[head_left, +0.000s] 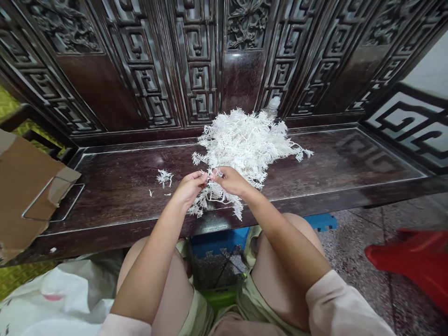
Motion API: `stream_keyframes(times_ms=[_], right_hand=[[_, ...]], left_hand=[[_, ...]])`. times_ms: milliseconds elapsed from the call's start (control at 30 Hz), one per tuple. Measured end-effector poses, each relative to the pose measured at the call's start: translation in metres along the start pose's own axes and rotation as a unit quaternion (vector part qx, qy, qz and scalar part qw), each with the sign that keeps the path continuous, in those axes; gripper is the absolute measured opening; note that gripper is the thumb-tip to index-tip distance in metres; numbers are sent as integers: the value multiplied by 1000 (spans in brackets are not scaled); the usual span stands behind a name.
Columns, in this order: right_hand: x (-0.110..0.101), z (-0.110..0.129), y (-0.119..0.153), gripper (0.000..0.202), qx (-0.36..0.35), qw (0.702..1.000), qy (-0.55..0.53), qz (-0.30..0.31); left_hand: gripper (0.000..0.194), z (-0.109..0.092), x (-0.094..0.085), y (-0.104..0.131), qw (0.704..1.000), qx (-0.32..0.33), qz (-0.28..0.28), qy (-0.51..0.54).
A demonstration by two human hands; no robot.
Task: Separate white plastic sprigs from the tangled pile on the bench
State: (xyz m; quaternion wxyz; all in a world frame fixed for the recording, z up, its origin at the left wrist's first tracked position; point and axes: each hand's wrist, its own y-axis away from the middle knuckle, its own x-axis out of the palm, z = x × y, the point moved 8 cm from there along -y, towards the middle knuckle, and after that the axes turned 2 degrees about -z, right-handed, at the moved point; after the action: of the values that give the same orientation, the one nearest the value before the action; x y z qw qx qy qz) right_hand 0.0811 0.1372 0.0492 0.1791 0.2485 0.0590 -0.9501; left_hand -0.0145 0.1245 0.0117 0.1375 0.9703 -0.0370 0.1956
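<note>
At the near edge of the pile of white sprigs [245,140], the left hand [192,185] and right hand [231,181] almost meet, fingers of each pinched together on a small sprig [209,177]. Loose scraps [164,178] lie left of the pile on the worktop [119,186]; a bottle [274,103] stands behind it.

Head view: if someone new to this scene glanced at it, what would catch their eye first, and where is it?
Most likely the bright white pile of feathery sprigs, heaped mid-picture on a dark wooden bench, with the left hand and right hand meeting at its near edge. Next might come the carved backrest across the top, then the red plastic object at lower right.
</note>
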Motion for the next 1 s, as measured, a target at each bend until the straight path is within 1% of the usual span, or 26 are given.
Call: stream_keyframes(times_ms=[33, 67, 100, 133, 167, 200, 233, 267, 300, 367, 433, 533, 633, 700, 733, 800, 833, 867, 900, 967, 1000], right_hand=[[-4, -1, 1, 14, 8, 1000, 0, -5], [-10, -5, 1, 14, 25, 1000, 0, -18], [-20, -10, 3, 14, 49, 998, 2, -40], [-34, -17, 5, 14, 83, 994, 3, -74], [-49, -22, 8, 15, 100, 988, -6, -116], [-63, -25, 10, 17, 98, 984, -11, -148], [-73, -25, 11, 19, 84, 984, -14, -159], [-80, -25, 11, 21, 75, 983, -24, -168], [-82, -27, 11, 23, 75, 983, -34, -163], [-77, -32, 9, 25, 89, 985, -36, -142], [-62, -37, 6, 25, 110, 988, -23, -107], [-36, -41, 4, 23, 120, 991, -20, -48], [-20, -42, 4, 25, 120, 993, -21, -10], [-15, -41, 4, 25, 122, 992, -12, 0], [-13, -39, 3, 24, 119, 993, -10, 2], [-9, -34, 2, 21, 105, 994, -25, 7], [-6, -31, 2, 20, 98, 994, -43, 12], [-3, -30, 2, 19, 97, 993, -67, 14], [-1, -29, 2, 19, 99, 991, -88, 15], [3, -27, 2, 21, 100, 987, -126, 22], [5, -27, 2, 22, 97, 985, -139, 26]], left_hand=[[13, -2, -2, 0, 1000, -4, -7, 14], [11, -7, -8, 1, 999, -2, -23, 29], [11, -14, -19, 1, 998, 8, -49, 42], [12, -24, -34, 2, 995, 26, -82, 55], [14, -35, -51, 4, 990, 56, -118, 57], [16, -48, -70, 5, 983, 97, -149, 49], [18, -57, -85, 6, 979, 123, -159, 33], [21, -60, -98, 3, 981, 116, -153, 1], [24, -60, -112, 0, 980, 105, -163, -42], [27, -55, -140, -4, 961, 89, -227, -126], [26, -46, -161, -8, 938, 76, -290, -176], [23, -30, -178, -14, 915, 58, -336, -216], [29, -23, -188, -16, 895, 40, -360, -261], [36, -24, -187, -17, 885, 34, -364, -289], [39, -26, -184, -17, 882, 37, -361, -301], [40, -32, -168, -16, 879, 50, -348, -322], [39, -34, -154, -16, 884, 58, -327, -330], [37, -35, -137, -16, 894, 62, -289, -336], [35, -34, -116, -17, 908, 62, -238, -338], [36, -24, -66, -15, 941, 42, -80, -327], [37, -20, -45, -10, 948, 34, -29, -314]])
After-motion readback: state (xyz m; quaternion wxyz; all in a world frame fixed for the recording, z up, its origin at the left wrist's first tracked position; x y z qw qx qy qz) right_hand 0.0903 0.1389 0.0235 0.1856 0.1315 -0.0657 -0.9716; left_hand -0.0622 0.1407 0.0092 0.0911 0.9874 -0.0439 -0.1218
